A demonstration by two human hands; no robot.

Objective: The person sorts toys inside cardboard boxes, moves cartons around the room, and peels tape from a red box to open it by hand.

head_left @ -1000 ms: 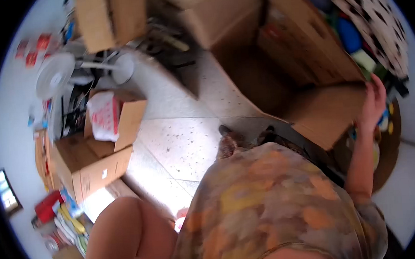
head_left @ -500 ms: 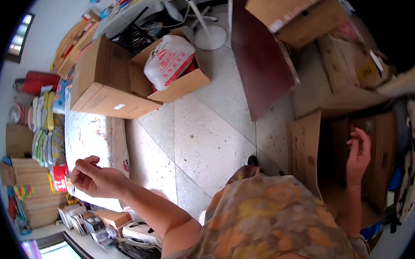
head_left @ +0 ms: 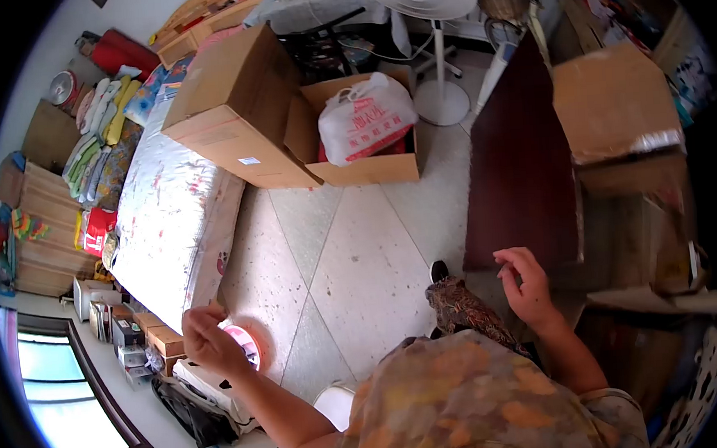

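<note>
My left hand (head_left: 215,341) is held in the air near the corner of the bed, above a round pink-rimmed thing on the floor. Its fingers are curled together, and whatever they may hold is hidden. My right hand (head_left: 528,286) hovers by the lower edge of a dark red board (head_left: 515,173), its fingers loosely bent and apart, with nothing in them. The board leans upright at the right. Beside my right forearm is an open cardboard box (head_left: 628,339), dark inside.
A bed (head_left: 174,227) runs along the left. Ahead stand a large cardboard box (head_left: 228,109) and an open one holding a white plastic bag (head_left: 366,117). Behind them is a white fan (head_left: 439,63). Another carton (head_left: 614,101) sits behind the board. A patterned leg steps on the tiled floor (head_left: 360,257).
My view has turned to the right. My right hand has come out from over the open box toward the board. My left hand stays curled and now shows lower, off the bed.
</note>
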